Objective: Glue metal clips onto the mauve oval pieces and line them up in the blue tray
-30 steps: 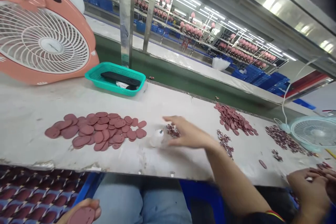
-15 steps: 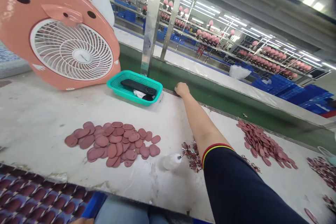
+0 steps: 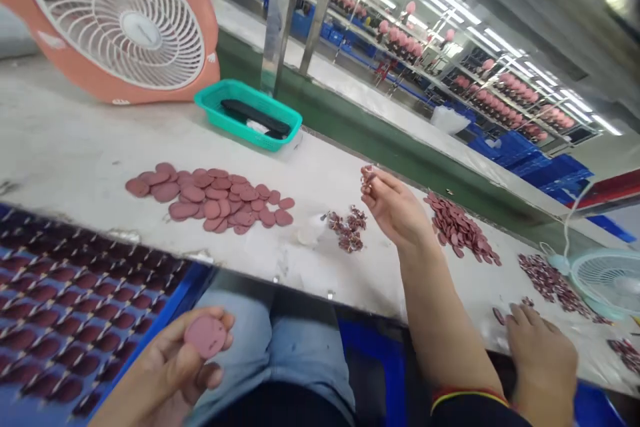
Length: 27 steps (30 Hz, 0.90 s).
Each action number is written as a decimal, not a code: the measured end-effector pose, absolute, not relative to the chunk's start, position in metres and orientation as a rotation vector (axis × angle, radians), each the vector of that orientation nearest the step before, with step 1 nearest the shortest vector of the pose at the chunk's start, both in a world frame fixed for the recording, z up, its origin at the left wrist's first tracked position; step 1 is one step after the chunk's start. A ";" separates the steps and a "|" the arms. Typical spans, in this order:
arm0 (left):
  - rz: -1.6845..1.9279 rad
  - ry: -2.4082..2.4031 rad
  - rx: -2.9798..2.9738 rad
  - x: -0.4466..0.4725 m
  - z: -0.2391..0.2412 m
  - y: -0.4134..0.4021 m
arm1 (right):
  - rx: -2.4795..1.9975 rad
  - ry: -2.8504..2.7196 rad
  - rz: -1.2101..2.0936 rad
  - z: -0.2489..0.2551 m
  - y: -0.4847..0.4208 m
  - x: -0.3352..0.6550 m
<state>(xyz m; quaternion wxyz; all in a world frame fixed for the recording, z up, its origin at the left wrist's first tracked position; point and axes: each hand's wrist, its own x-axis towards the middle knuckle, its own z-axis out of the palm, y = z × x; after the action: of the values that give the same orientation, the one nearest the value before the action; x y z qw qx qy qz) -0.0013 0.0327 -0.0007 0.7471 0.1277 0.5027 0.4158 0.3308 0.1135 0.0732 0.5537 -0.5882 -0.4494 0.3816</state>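
My left hand (image 3: 170, 363) is low at the left above my lap, its fingers closed around a dusty-pink oval disc (image 3: 205, 337) with small holes near its edge. Over the table my right hand (image 3: 400, 210) pinches a small brown and shiny piece (image 3: 368, 178), partly hidden by the fingertips. Just left of that hand lies a small pile of similar brown and shiny pieces (image 3: 347, 230). Beside this pile is a small white bottle (image 3: 309, 229) with a dark tip. A spread heap of pink oval discs (image 3: 220, 200) covers the table further left.
A blue tray (image 3: 55, 320) with rows of discs is at lower left. An orange fan (image 3: 207, 67) and a green basket (image 3: 205, 107) with dark items stand behind. To the right are another disc heap (image 3: 463, 230), a co-worker's hand (image 3: 543, 347) and a pale fan (image 3: 610, 280).
My right hand has drawn back from the table's far edge and now holds a small piece. My left hand has come into view with a disc. The view has tilted downward.
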 end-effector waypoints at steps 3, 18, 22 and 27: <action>0.851 1.016 0.275 0.005 0.023 0.028 | -1.255 -1.123 1.053 0.064 0.066 0.273; 0.723 0.832 0.402 -0.008 0.021 0.016 | -1.064 -1.882 0.972 0.071 0.027 0.191; 0.702 0.806 0.384 -0.010 0.019 0.017 | -1.048 -1.982 0.930 0.073 0.029 0.190; 0.699 0.837 0.318 -0.007 0.023 0.018 | -1.023 -2.110 0.835 0.076 0.034 0.191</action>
<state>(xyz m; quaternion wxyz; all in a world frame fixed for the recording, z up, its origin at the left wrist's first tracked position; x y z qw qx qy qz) -0.0065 0.0181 0.0226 0.8430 0.1508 0.3965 0.3308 0.1910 0.0342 0.0756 0.3203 -0.3893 -0.8030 0.3178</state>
